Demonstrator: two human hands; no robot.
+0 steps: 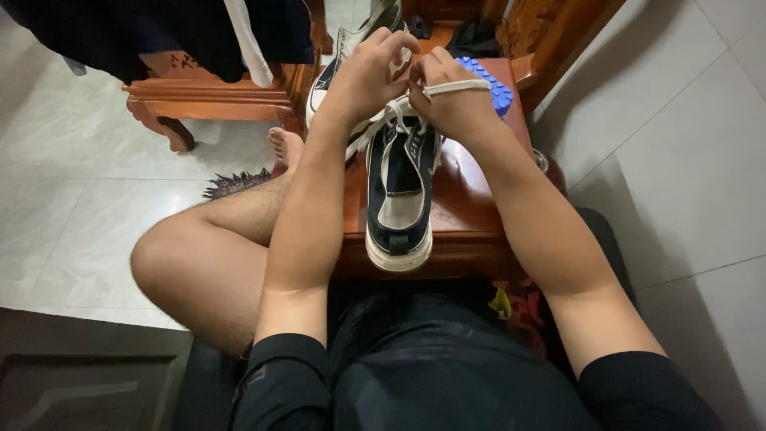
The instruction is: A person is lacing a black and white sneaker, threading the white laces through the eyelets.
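I find a dark low-top sneaker [400, 195] with a white sole standing upright on a small reddish-brown wooden stool [467, 215], heel toward the camera and toe pointing away. Its opening faces up and the pale insole shows. A white lace [456, 86] runs from the eyelets at the front of the sneaker up into both hands.

The left hand [369, 76] sits over the toe end, fingers curled and pinched together on the lace near the eyelets. The right hand [453, 102] is just beside it, touching or nearly touching it, fingers closed on the lace; one strand passes across the back of this hand and is pulled taut toward the right. Both grips are narrow and hold the lace. I cannot tell how far the lacing reaches, as the hands cover the upper eyelets.

A second sneaker [349, 56], of the same dark and white make, lies beyond the left hand at the far edge of the stool, partly hidden. A blue studded object [488, 80] lies behind the right hand on the stool top.

Further out, a carved wooden chair [209, 94] stands at upper left with dark clothing [152, 32] draped on it. The person's bare left knee [187, 263] is raised beside the stool, the foot [286, 148] resting near a dark fringed mat [235, 183]. The floor [678, 144] is pale tile.
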